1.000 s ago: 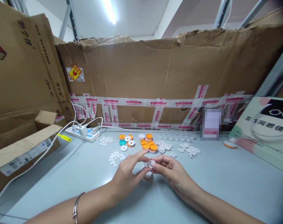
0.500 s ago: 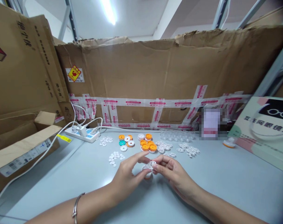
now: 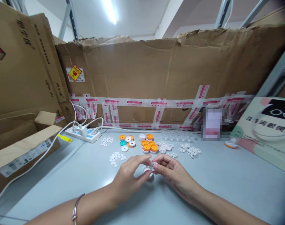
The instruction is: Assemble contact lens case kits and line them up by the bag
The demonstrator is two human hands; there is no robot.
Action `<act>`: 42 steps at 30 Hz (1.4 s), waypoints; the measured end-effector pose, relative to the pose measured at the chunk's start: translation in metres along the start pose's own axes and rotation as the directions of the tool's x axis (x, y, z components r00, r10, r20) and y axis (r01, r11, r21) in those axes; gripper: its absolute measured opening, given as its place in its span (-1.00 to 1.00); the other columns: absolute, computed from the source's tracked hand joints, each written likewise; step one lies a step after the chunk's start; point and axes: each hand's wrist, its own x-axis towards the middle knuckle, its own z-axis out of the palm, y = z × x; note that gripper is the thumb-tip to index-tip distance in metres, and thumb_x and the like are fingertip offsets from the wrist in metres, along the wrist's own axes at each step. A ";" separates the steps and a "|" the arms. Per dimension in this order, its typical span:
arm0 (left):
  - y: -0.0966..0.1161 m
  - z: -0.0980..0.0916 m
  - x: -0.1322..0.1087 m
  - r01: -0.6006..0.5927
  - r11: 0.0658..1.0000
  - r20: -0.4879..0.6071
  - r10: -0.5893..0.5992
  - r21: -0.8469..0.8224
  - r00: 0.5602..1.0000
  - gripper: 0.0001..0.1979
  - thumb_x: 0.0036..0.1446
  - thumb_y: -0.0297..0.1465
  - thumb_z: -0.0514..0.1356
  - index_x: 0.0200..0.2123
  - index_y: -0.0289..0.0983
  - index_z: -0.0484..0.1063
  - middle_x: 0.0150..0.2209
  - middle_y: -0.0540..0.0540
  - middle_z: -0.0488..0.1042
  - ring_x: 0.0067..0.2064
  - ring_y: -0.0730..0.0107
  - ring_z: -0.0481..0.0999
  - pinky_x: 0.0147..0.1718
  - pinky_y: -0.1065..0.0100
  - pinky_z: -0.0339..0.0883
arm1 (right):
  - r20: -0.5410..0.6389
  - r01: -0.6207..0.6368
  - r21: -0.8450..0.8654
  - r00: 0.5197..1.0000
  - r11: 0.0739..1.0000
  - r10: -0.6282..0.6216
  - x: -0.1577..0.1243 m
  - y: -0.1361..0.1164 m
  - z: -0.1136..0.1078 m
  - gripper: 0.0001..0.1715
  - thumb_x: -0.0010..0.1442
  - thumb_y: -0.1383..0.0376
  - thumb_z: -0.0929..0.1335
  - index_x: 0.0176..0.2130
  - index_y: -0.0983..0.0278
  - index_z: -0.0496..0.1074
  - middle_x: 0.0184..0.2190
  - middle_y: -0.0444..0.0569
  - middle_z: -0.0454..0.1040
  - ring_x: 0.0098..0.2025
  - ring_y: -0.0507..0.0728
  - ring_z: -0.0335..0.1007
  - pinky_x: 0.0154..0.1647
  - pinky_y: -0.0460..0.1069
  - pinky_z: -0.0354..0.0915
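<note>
My right hand [image 3: 174,175] pinches a small white plastic piece with holes [image 3: 152,166] between thumb and fingertips. Directly under that piece is a white round cup [image 3: 145,169] with some orange at its base, standing on the table. My left hand [image 3: 130,172] curves round the cup from the left, thumb at its near side and fingers at its far side. Part of the cup is hidden by the thumb and the white piece. Just beyond my hands lie orange and white round cups [image 3: 153,147] and more white pieces with holes [image 3: 165,147].
Small white caps [image 3: 116,158] and coloured discs [image 3: 124,149] lie to the left. Clear plastic parts [image 3: 178,136] stand at the back. A power strip [image 3: 83,134] with cables, an open carton [image 3: 27,150] and a printed box [image 3: 264,134] flank the table.
The white piece with holes has come down slightly and tilted over the cup. Both hands stay in nearly the same place.
</note>
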 end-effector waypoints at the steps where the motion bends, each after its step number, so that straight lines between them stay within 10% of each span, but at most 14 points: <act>1: 0.000 0.000 0.000 -0.009 1.000 -0.007 0.009 0.001 1.000 -0.65 0.06 -0.49 0.17 -0.05 -0.21 0.27 -0.28 -0.08 0.51 -0.26 0.38 0.51 -0.25 0.35 0.39 | 0.001 -0.002 -0.005 1.000 1.000 0.002 0.000 0.000 0.000 -0.69 -0.13 0.16 0.47 -0.43 0.28 0.37 -0.51 -0.14 0.47 -0.46 0.04 0.38 -0.33 -0.02 0.27; 11: -0.002 0.000 0.000 -0.067 0.998 -0.008 0.067 0.001 0.998 -0.65 0.06 -0.50 0.18 -0.05 -0.22 0.27 -0.28 -0.09 0.52 -0.27 0.38 0.51 -0.27 0.36 0.39 | -0.007 0.016 -0.037 1.000 0.999 -0.017 -0.003 -0.001 -0.001 -0.69 -0.10 0.15 0.46 -0.42 0.28 0.37 -0.51 -0.12 0.48 -0.44 0.04 0.40 -0.32 -0.03 0.27; 19: 0.001 -0.005 0.007 0.107 0.991 0.065 -0.102 -0.075 0.993 -0.85 0.06 -0.49 0.18 -0.24 -0.27 0.39 -0.32 -0.07 0.51 -0.29 0.39 0.50 -0.27 0.38 0.37 | -0.072 0.033 -0.116 0.997 0.993 -0.042 0.001 -0.002 -0.003 -0.63 -0.16 0.13 0.47 -0.34 0.25 0.43 -0.42 -0.08 0.51 -0.32 0.10 0.41 -0.23 0.01 0.28; 24: -0.005 -0.009 0.008 0.312 0.950 0.245 -0.305 0.008 0.920 -0.63 -0.09 -0.35 0.29 -0.16 -0.25 0.36 -0.19 -0.11 0.45 -0.15 0.28 0.42 -0.16 0.27 0.29 | -0.099 0.166 -0.413 0.969 0.895 -0.226 0.004 -0.002 -0.012 -0.71 -0.03 0.13 0.39 -0.26 0.16 0.51 -0.17 -0.04 0.50 -0.07 0.18 0.34 0.01 0.10 0.19; 30: -0.012 -0.003 0.004 0.387 0.917 0.367 -0.395 0.101 0.842 -0.66 -0.18 -0.32 0.33 -0.27 -0.29 0.41 -0.31 -0.06 0.43 -0.27 0.32 0.40 -0.29 0.36 0.25 | -0.021 0.168 -0.530 0.977 0.831 -0.210 0.006 0.008 -0.009 -0.73 -0.02 0.29 0.36 -0.23 0.23 0.46 -0.34 -0.06 0.53 -0.26 0.13 0.43 -0.16 0.04 0.31; 42: -0.010 0.000 0.003 0.443 0.895 0.360 -0.429 0.049 0.828 -0.80 -0.10 -0.38 0.25 -0.34 -0.31 0.42 -0.40 -0.04 0.44 -0.35 0.38 0.39 -0.38 0.45 0.21 | -0.012 0.138 -0.597 0.983 0.790 -0.181 0.008 0.011 -0.002 -0.92 -0.04 0.34 0.36 -0.44 0.28 0.47 -0.42 -0.06 0.54 -0.30 0.13 0.44 -0.19 0.00 0.27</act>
